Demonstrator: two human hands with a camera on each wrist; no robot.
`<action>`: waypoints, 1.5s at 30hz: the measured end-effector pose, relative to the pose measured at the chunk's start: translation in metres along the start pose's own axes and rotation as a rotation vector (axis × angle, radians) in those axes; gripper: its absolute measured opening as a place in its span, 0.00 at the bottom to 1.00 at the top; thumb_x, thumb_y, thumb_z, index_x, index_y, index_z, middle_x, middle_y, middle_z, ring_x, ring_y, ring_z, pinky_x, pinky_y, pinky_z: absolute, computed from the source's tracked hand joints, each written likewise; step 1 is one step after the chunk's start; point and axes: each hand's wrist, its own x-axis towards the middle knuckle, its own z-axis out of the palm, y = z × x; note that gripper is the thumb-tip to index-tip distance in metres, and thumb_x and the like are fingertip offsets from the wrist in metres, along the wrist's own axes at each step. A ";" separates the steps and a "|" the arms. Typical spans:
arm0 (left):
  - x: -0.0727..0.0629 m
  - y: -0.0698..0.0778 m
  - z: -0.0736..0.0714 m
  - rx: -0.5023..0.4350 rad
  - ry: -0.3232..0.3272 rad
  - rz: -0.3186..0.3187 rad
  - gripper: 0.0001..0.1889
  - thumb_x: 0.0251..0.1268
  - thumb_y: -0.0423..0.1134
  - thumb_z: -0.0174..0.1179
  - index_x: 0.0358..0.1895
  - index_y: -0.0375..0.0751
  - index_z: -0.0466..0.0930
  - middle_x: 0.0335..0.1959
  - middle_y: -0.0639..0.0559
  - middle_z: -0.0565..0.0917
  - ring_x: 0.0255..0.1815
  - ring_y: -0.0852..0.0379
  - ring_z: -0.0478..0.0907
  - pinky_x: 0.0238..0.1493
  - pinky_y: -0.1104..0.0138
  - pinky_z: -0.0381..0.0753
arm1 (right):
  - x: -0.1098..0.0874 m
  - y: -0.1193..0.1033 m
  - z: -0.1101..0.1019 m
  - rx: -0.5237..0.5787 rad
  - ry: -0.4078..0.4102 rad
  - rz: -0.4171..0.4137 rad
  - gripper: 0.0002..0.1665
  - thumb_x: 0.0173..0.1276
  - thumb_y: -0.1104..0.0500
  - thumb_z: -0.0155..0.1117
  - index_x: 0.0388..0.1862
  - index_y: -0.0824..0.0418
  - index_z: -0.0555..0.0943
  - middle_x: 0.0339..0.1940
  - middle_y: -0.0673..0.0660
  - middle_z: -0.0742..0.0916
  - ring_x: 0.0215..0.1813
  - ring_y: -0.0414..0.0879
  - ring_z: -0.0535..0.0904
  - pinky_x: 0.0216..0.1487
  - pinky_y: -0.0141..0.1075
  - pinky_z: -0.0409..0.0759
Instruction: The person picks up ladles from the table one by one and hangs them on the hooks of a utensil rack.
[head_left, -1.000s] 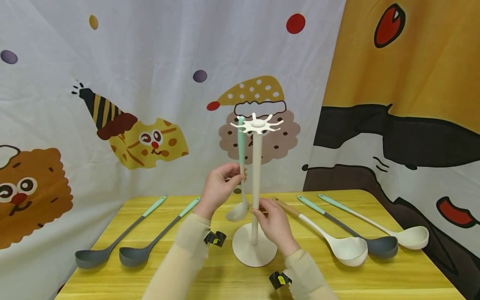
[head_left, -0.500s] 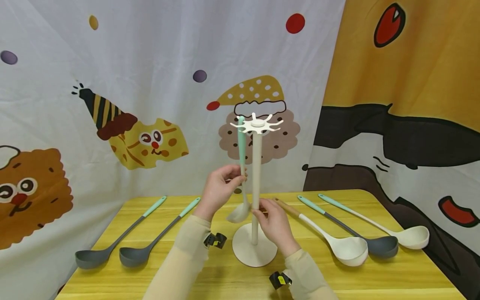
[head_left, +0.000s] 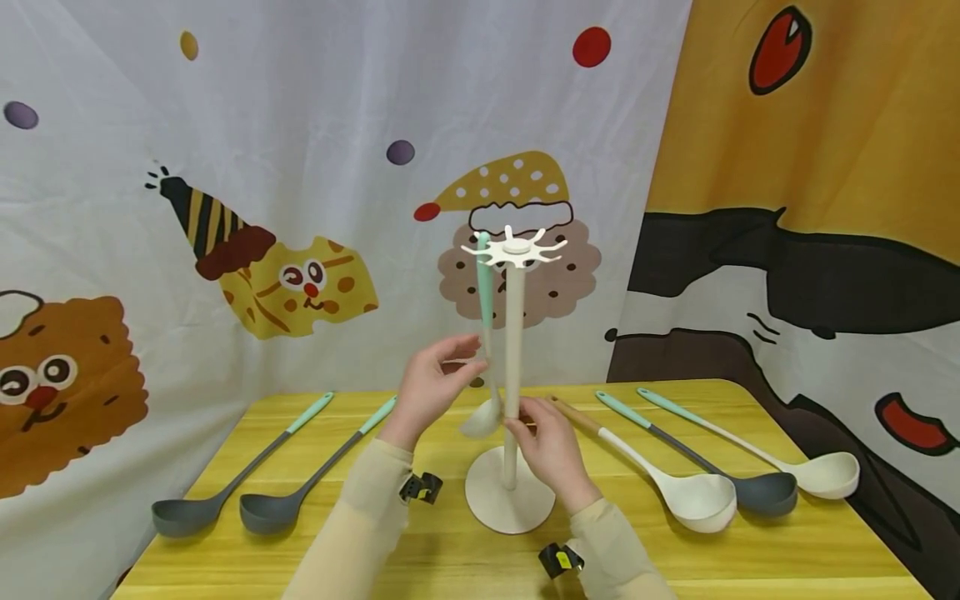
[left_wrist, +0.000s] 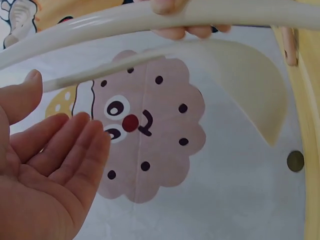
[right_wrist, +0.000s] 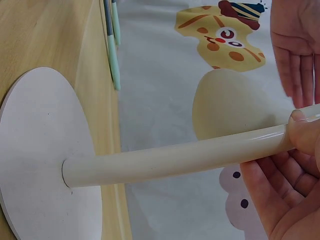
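A cream ladle (head_left: 486,292) with a mint-green handle hangs by its handle end from an arm of the cream utensil stand (head_left: 514,333). Its bowl (left_wrist: 250,85) dangles above the table, beside the pole. My left hand (head_left: 437,385) is just left of the ladle's shaft, its fingers apart and holding nothing; the left wrist view shows the palm (left_wrist: 55,175) and a gap to the shaft. Lower down, my right hand (head_left: 551,446) grips the pole between thumb and fingers. The stand's round base (right_wrist: 45,150) rests on the table.
Two grey ladles (head_left: 191,515) (head_left: 273,510) with mint handles lie on the wooden table (head_left: 450,558) at left. At right lie a white ladle (head_left: 697,502) with a brown handle, a dark ladle (head_left: 768,493) and a cream ladle (head_left: 828,475). A cartoon curtain (head_left: 337,100) hangs behind.
My left hand has let go of the ladle's shaft and drawn slightly left. The hanging ladle's bowl has swung a little toward the pole. My right hand stays on the pole.
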 end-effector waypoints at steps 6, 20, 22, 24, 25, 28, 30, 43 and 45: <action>-0.004 -0.004 -0.006 0.119 -0.026 0.016 0.30 0.66 0.40 0.66 0.70 0.38 0.71 0.62 0.44 0.79 0.62 0.47 0.75 0.61 0.51 0.74 | 0.000 -0.001 -0.001 -0.003 0.005 -0.004 0.11 0.68 0.64 0.67 0.48 0.62 0.84 0.40 0.55 0.83 0.42 0.48 0.81 0.41 0.40 0.84; -0.011 -0.016 -0.013 0.298 -0.085 -0.014 0.40 0.64 0.48 0.68 0.74 0.36 0.61 0.66 0.40 0.75 0.66 0.43 0.71 0.65 0.46 0.68 | 0.000 0.000 0.000 0.005 -0.004 0.001 0.10 0.69 0.64 0.66 0.48 0.61 0.84 0.40 0.55 0.83 0.42 0.49 0.81 0.42 0.40 0.84; -0.012 -0.019 -0.014 0.316 -0.090 -0.024 0.42 0.64 0.49 0.68 0.76 0.35 0.58 0.66 0.39 0.74 0.67 0.41 0.69 0.65 0.45 0.67 | -0.001 0.000 0.000 0.003 -0.003 -0.003 0.10 0.69 0.64 0.66 0.48 0.62 0.84 0.40 0.55 0.83 0.42 0.49 0.81 0.42 0.40 0.84; -0.013 -0.021 -0.015 0.327 -0.094 -0.040 0.45 0.64 0.49 0.67 0.77 0.34 0.54 0.68 0.38 0.72 0.68 0.41 0.68 0.66 0.44 0.67 | -0.001 0.000 0.000 0.002 0.000 -0.008 0.10 0.69 0.64 0.66 0.48 0.62 0.84 0.40 0.55 0.83 0.42 0.49 0.82 0.42 0.40 0.84; -0.014 -0.022 -0.015 0.330 -0.096 -0.047 0.46 0.64 0.50 0.67 0.77 0.34 0.52 0.68 0.38 0.71 0.69 0.41 0.67 0.66 0.44 0.66 | -0.001 0.000 0.000 0.002 0.001 -0.010 0.10 0.69 0.64 0.66 0.48 0.62 0.83 0.40 0.56 0.83 0.42 0.49 0.82 0.42 0.41 0.84; -0.016 -0.025 -0.018 0.336 -0.102 -0.068 0.47 0.64 0.52 0.66 0.78 0.35 0.50 0.70 0.38 0.69 0.70 0.40 0.65 0.67 0.44 0.65 | 0.000 0.001 0.000 0.000 0.002 -0.007 0.10 0.69 0.64 0.66 0.48 0.62 0.83 0.41 0.56 0.83 0.42 0.49 0.82 0.42 0.41 0.84; -0.017 -0.027 -0.019 0.355 -0.107 -0.069 0.48 0.64 0.55 0.65 0.78 0.35 0.49 0.70 0.38 0.68 0.70 0.39 0.65 0.67 0.43 0.65 | 0.000 0.000 0.000 0.002 0.001 -0.002 0.10 0.69 0.64 0.66 0.48 0.62 0.83 0.41 0.56 0.83 0.42 0.49 0.82 0.42 0.41 0.84; -0.029 -0.053 -0.029 0.553 -0.105 -0.103 0.51 0.62 0.65 0.60 0.78 0.36 0.50 0.74 0.36 0.63 0.73 0.36 0.60 0.70 0.44 0.60 | -0.001 -0.004 -0.002 0.011 0.000 0.001 0.10 0.69 0.64 0.66 0.48 0.62 0.83 0.41 0.56 0.83 0.43 0.50 0.82 0.43 0.41 0.84; -0.030 -0.058 -0.032 0.568 -0.104 -0.101 0.51 0.63 0.66 0.59 0.78 0.35 0.50 0.74 0.36 0.63 0.72 0.36 0.60 0.70 0.45 0.60 | -0.001 -0.004 -0.002 0.012 -0.001 0.005 0.10 0.69 0.64 0.66 0.48 0.62 0.84 0.41 0.56 0.83 0.43 0.50 0.82 0.43 0.41 0.84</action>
